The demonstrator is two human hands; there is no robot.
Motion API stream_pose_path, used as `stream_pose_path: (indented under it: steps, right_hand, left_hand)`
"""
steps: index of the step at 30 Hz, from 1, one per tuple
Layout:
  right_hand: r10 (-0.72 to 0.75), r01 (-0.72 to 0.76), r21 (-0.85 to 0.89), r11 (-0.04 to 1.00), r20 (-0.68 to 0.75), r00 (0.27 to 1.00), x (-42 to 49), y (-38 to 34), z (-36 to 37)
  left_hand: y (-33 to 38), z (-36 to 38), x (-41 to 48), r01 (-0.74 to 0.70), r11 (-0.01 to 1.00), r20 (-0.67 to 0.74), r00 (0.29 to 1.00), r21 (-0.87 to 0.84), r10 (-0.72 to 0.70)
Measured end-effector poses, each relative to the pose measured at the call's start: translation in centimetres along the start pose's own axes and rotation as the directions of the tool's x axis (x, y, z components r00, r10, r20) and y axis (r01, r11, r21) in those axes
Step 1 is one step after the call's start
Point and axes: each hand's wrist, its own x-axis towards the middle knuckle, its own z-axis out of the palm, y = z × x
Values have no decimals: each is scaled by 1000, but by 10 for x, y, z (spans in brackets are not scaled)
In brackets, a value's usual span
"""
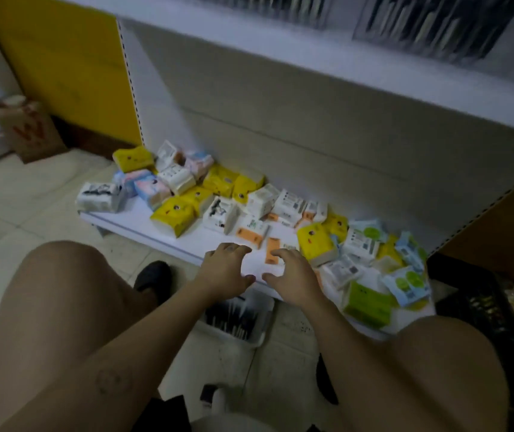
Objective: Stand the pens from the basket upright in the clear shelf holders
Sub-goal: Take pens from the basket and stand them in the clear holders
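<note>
Both forearms are bare along the full visible length. The left forearm carries a faint circular outline marking, too blurred to read. The left hand shows small dark marks near the knuckles. Both knees are bare. Footwear: one dark low closed shoe; a second dark shoe, partly hidden

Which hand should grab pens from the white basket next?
Probably the left hand: the white basket of pens sits just below its wrist. The right hand is empty too, but lies further aside, nearer the tissue packs.
</note>
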Motion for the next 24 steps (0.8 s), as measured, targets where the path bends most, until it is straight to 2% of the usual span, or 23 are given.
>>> stream_pose_path:
  steps: [5,10,17,21,24]
  right_hand:
    - [94,-97,7,995,174,980,17,25,51]
    - [145,-141,-37,989,347,927,37,53,106]
    - [183,-193,-32,981,507,842,63,89,167]
    - [271,-305,-36,952,565,779,76,105,202]
    - [337,-376,-63,924,596,729,87,116,227]
  left_hand:
    - [-38,49,17,190,970,162,973,-151,-165]
    - [-66,106,38,328,928,337,906,-176,-256]
    - [-90,164,53,470,827,424,846,-308,-323]
    - [-90,191,61,538,733,427,827,-417,-365]
    - [-92,214,68,540,719,437,826,-437,-355]
